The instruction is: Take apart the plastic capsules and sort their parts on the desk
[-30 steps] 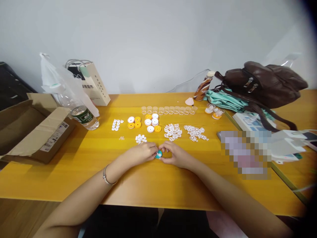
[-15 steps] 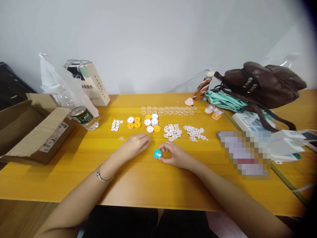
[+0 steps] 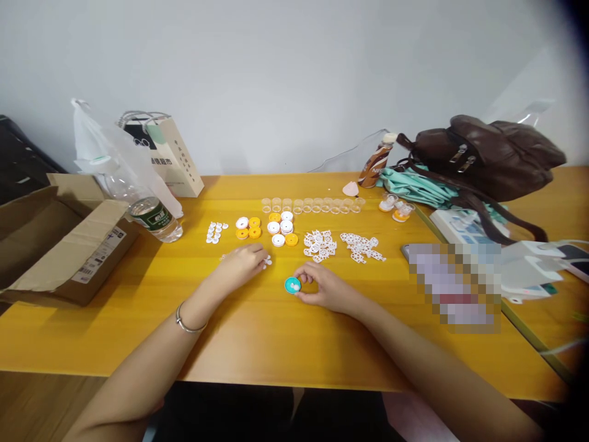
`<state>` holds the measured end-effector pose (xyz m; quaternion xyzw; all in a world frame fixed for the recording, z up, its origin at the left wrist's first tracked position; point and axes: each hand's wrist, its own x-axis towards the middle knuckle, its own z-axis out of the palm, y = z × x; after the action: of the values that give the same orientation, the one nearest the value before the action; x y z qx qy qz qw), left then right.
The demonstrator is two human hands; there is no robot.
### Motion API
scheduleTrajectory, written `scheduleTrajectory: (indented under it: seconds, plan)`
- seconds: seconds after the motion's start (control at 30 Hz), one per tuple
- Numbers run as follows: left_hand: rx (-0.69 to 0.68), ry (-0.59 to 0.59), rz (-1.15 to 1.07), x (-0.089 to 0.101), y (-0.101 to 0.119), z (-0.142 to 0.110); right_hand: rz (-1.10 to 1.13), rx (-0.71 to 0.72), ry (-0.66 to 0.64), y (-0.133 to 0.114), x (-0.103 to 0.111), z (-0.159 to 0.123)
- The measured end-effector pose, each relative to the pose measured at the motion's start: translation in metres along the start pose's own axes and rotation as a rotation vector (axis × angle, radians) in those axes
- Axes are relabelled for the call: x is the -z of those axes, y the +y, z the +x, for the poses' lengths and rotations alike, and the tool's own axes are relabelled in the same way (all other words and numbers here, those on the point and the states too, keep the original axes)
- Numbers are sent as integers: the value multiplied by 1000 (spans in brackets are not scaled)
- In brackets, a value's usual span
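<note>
Between the thumb and fingers of my right hand is a small round teal disc with a pale rim, held just above or on the table. A whitish shape shows on its inner face. To its left, my left hand is closed, palm down, with a small white plastic piece at its fingertips. Beyond the hands sit white and orange round cases and a second group of orange and white rings. Small white knob-like parts lie farther left.
Two piles of white cut-out pieces lie behind my right hand. A row of clear cups stands behind them. At left are a cardboard box and a water bottle; at right, a phone-like blurred object and a brown backpack.
My left hand has shifted slightly left, and a white piece now shows at its fingertips. My right hand keeps the teal disc in almost the same place.
</note>
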<state>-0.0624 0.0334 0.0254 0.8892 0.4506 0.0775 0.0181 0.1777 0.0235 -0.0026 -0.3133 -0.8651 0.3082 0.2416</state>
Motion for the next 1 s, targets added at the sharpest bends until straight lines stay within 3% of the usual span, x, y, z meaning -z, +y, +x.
scheduleTrajectory:
  seconds: [0.3, 0.47, 0.67, 0.8, 1.0]
  plan:
    - [-60, 119, -175, 3, 24, -1, 9, -15, -12, 3, -1, 0]
    - [-205, 87, -361, -7, 48, 0, -4, 10, 7, 5, -2, 0]
    - [-191, 67, -450, -20, 51, 5, -7, -4, -5, 5, -3, 1]
    - [-221, 116, -267, -27, 48, 7, -8, -16, -18, 7, -2, 2]
    - [-384, 151, 63, -25, 45, 7, 6, -19, -43, 5, 1, 2]
